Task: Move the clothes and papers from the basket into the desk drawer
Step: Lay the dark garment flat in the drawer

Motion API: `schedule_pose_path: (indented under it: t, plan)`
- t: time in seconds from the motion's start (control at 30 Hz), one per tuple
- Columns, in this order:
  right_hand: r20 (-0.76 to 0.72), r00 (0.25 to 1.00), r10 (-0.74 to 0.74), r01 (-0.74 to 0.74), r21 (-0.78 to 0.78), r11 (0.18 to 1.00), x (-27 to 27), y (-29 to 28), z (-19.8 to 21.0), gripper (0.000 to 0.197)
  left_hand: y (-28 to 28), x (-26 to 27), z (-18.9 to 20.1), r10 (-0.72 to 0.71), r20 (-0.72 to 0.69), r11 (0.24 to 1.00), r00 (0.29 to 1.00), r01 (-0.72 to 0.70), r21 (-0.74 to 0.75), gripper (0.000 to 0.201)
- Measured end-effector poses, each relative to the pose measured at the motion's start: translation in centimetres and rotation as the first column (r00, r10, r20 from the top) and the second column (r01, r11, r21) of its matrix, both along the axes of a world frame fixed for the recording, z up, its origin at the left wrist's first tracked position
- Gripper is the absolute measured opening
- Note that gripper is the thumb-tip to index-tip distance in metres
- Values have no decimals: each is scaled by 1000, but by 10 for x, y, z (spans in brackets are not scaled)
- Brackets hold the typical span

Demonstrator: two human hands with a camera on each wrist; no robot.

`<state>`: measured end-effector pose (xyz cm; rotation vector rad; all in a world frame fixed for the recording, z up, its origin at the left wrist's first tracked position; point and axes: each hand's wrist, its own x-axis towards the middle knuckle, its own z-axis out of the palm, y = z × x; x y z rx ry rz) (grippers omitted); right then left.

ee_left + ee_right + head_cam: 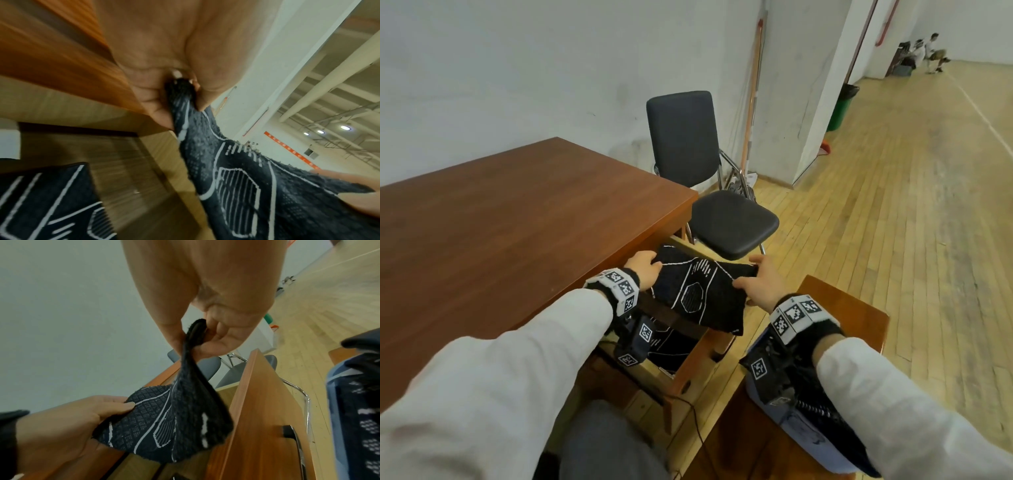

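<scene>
A black cloth with white line patterns [702, 294] hangs stretched between both hands above the open desk drawer [693, 359]. My left hand [652, 265] pinches its left corner, seen close in the left wrist view [180, 97]. My right hand [744, 275] pinches the right edge between thumb and fingers [194, 337]. The cloth [164, 421] sags over the drawer front [252, 418]. A second black patterned cloth [47, 203] lies inside the drawer [127, 162]. The blue basket [760, 401] sits under my right forearm, with dark patterned fabric in it [362, 410]. No papers show.
The brown desk top [517, 222] spreads to the left. A black chair [732, 222] stands just beyond the drawer. The basket rests on a wooden stand [852, 315] at the right. A cable [697, 428] trails on the wood floor below.
</scene>
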<state>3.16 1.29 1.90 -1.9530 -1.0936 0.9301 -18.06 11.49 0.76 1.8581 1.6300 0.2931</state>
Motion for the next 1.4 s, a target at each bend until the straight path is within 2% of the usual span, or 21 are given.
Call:
schedule_pose_path:
  t: [0.13, 0.2, 0.3, 0.4, 0.53, 0.6, 0.73, 0.87, 1.03, 1.2, 1.4]
  plan:
    - [177, 977, 122, -112, -62, 992, -18, 14, -18, 36, -2, -16, -15, 70, 50, 995, 996, -66, -75, 52]
    - [257, 953, 163, -144, -90, 985, -24, 18, -23, 32, -2, -22, -22, 96, 52, 995, 994, -94, -41, 49]
    - [267, 938, 221, -191, -132, 973, -33, 29, -33, 29, 1, -33, -30, 61, -25, 997, 998, -62, -35, 38]
    - [301, 915, 270, -226, -174, 959, -42, 37, -44, 30, 6, -39, -43, 19, -92, 998, 996, -25, -62, 42]
    - [272, 896, 350, -291, -236, 927, -53, 51, -62, 29, 13, -43, -62, -9, -155, 997, 988, -4, -83, 49]
    - [335, 841, 425, -347, -268, 899, -57, 57, -66, 28, 15, -46, -69, -41, -197, 995, 980, 22, -97, 52]
    - [476, 652, 590, -441, -396, 806, -65, 66, -71, 22, 18, -54, -83, -51, -254, 992, 966, 21, -121, 54]
    - [500, 496, 710, -475, -528, 704, -71, 72, -82, 21, 19, -62, -94, -46, -265, 987, 963, 2, -162, 52]
    - [460, 422, 781, -475, -621, 623, -78, 76, -95, 28, 22, -65, -103, -58, -298, 983, 953, 2, -184, 50]
    - [442, 338, 831, -463, -691, 556, -79, 78, -103, 31, 22, -62, -107, -33, -395, 982, 918, -43, -182, 42]
    - [432, 296, 852, -466, -713, 524, -79, 80, -111, 26, 22, -60, -114, -45, -492, 987, 869, -38, -158, 36]
